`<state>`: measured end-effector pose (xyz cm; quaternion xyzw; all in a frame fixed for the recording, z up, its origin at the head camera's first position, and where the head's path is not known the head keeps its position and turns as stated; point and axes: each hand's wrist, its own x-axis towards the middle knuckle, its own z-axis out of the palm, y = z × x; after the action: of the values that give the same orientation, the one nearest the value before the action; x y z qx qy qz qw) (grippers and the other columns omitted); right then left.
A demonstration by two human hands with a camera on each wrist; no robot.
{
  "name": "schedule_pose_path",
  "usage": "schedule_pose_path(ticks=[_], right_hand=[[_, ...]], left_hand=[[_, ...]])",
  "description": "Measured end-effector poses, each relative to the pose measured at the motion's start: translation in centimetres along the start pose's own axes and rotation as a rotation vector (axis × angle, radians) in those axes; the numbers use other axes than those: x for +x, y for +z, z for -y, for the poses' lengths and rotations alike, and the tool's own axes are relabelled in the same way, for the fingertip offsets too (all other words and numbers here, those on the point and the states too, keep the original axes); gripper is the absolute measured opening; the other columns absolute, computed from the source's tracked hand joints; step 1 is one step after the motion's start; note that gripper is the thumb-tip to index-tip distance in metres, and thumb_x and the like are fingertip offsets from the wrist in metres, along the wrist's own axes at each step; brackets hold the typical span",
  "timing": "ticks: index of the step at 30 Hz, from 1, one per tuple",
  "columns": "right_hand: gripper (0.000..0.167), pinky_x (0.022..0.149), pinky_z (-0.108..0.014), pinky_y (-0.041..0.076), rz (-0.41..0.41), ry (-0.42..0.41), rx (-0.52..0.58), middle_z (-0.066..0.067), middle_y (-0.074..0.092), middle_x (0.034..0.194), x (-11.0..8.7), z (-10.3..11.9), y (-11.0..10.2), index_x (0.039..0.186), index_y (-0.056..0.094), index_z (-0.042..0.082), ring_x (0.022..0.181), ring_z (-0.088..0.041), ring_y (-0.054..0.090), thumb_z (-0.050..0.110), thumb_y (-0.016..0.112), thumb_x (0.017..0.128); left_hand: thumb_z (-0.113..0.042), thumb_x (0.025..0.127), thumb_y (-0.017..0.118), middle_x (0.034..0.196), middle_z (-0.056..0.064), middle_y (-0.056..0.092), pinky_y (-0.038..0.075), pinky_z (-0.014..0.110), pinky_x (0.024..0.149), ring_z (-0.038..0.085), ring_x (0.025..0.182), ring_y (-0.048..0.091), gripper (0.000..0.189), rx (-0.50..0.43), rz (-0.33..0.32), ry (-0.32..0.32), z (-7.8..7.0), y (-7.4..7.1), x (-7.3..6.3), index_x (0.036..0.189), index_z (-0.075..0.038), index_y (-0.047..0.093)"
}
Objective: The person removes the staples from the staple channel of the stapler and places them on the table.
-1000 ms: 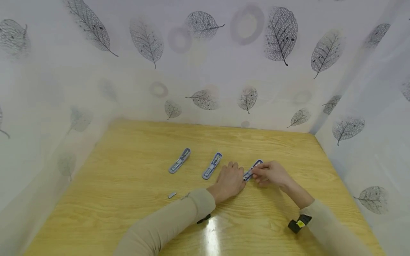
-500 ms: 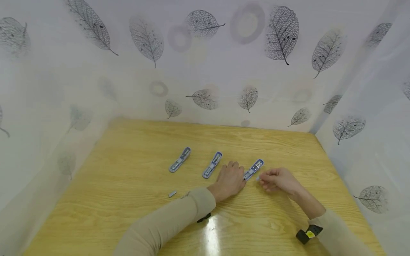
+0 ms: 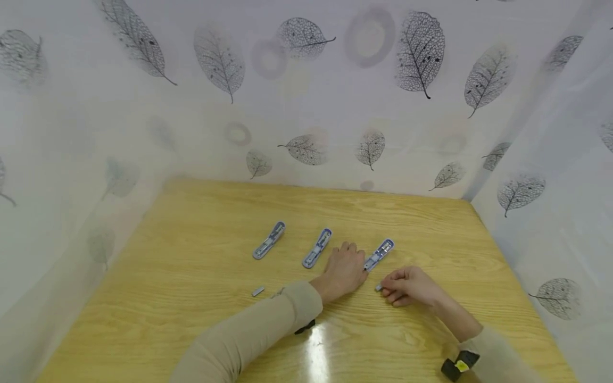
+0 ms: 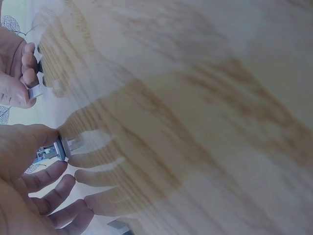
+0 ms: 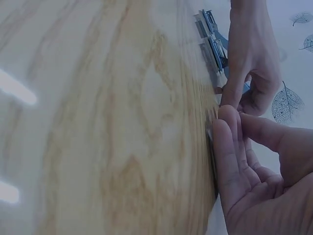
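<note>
A blue stapler, opened out flat, lies on the table at the right of a row. My left hand holds its near end between thumb and index finger, as the left wrist view shows, and hides part of it. My right hand pinches a small grey staple strip between thumb and fingertips, low over the table and just in front of that stapler. In the left wrist view the staple strip sticks out past the right fingertips.
Two more opened staplers lie to the left, a middle one and a far left one. Another staple strip rests on the wooden table near my left sleeve. Leaf-patterned sheeting walls the back and sides.
My right hand has drawn away from the right stapler, first to the right, then toward me, with the staple strip in its fingers. The left hand has stayed put.
</note>
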<state>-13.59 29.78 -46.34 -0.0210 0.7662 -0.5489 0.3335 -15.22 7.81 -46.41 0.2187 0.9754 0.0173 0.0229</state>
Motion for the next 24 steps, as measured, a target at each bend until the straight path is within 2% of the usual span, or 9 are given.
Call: schedule_pose_path(ticks=[17,24], right_hand=[[0.029,0.062,-0.023,0.061,-0.034,0.012,-0.042,0.002,0.079,0.083,0.16,-0.25,0.81,0.112,0.072,-0.007,0.068,-0.005,0.072,0.021,0.066,0.104],[0.029,0.060,-0.023,0.061,-0.058,0.016,-0.033,0.002,0.078,0.081,0.24,-0.22,0.91,0.114,0.070,-0.007,0.066,-0.006,0.072,0.020,0.066,0.103]], left_hand=[[-0.052,0.099,0.068,0.109,0.000,0.068,0.054,0.033,0.083,0.017,0.104,0.062,0.037,0.005,-0.034,0.013,0.04,0.02,-0.03,0.112,-0.017,0.071],[-0.052,0.099,0.068,0.110,0.001,0.067,0.054,0.033,0.086,0.017,0.105,0.061,0.038,-0.029,-0.015,0.001,0.06,0.32,0.14,0.112,-0.016,0.071]])
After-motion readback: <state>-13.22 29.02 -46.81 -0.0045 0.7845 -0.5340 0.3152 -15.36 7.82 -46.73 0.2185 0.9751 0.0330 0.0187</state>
